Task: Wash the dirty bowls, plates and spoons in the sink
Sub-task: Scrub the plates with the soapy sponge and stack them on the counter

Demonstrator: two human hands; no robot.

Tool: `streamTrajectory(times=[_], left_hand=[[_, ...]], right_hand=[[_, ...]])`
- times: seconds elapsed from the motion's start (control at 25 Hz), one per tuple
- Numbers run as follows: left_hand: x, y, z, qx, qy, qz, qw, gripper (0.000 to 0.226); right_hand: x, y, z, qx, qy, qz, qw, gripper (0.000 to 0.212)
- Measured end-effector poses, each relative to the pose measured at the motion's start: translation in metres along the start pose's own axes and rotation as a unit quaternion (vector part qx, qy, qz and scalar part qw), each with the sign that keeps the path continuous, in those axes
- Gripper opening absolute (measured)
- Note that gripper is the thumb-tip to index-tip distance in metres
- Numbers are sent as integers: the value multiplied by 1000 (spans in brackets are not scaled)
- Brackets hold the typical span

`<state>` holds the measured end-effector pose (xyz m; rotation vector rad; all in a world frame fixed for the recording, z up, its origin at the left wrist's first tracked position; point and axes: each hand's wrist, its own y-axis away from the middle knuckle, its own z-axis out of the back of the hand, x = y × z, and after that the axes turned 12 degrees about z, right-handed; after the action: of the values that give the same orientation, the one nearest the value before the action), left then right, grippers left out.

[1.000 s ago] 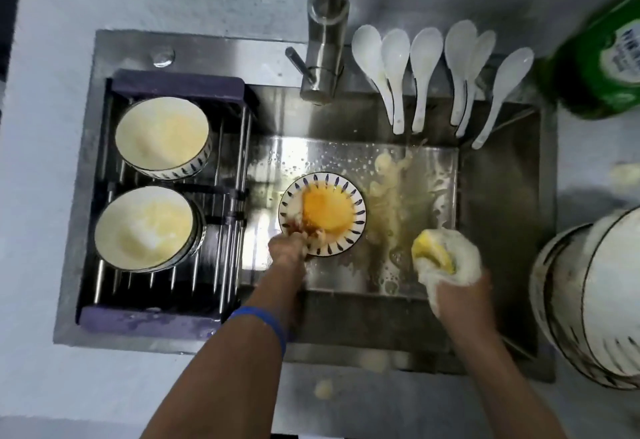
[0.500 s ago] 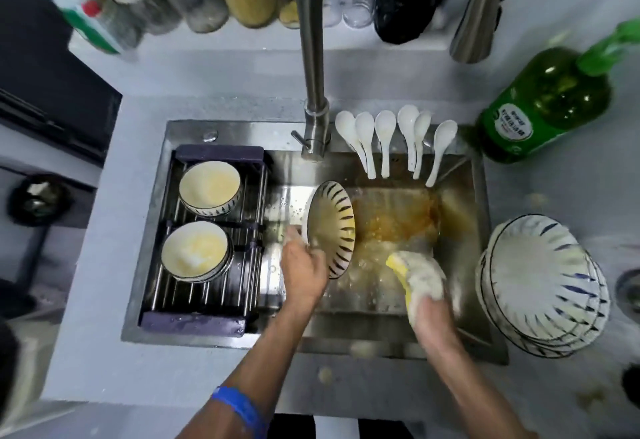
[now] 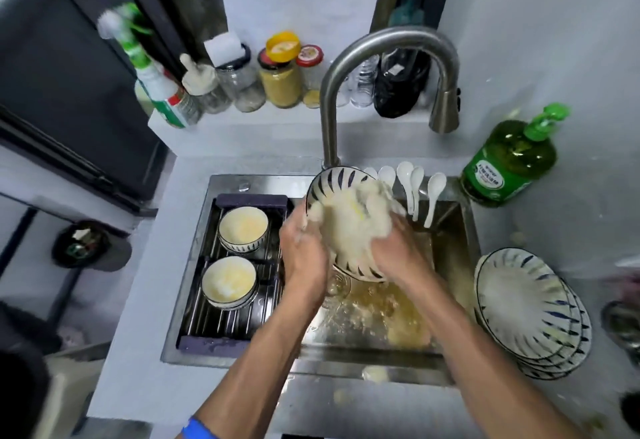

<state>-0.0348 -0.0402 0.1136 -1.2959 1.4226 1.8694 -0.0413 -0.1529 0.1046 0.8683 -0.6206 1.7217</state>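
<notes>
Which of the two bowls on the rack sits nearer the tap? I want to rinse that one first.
The far bowl, next to the rack's purple end bar. The other bowl sits closer to the person.

Left arm: reaches forward from lower left, blue band at the wrist edge of the frame.
Left hand: fingers curled round the left rim of the plate, back of the hand up.
Right arm: reaches forward from lower right, bare.
Right hand: presses a foamy sponge into the plate, fingers hidden in suds.
</notes>
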Motion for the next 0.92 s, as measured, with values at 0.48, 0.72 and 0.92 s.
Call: streamTrajectory(times=[0.48,0.72,0.92], left_hand=[[-41,12,2,-9,27,-65,997,32],[-44,19,8,-3,61,-57,996,21],[-47,16,9,-18,130,-4,991,16]], right_hand=[[25,5,15,-55,93,27,994,27],[24,0,26,27,60,81,995,72],[28,-1,25,-8,41,22,999,38]])
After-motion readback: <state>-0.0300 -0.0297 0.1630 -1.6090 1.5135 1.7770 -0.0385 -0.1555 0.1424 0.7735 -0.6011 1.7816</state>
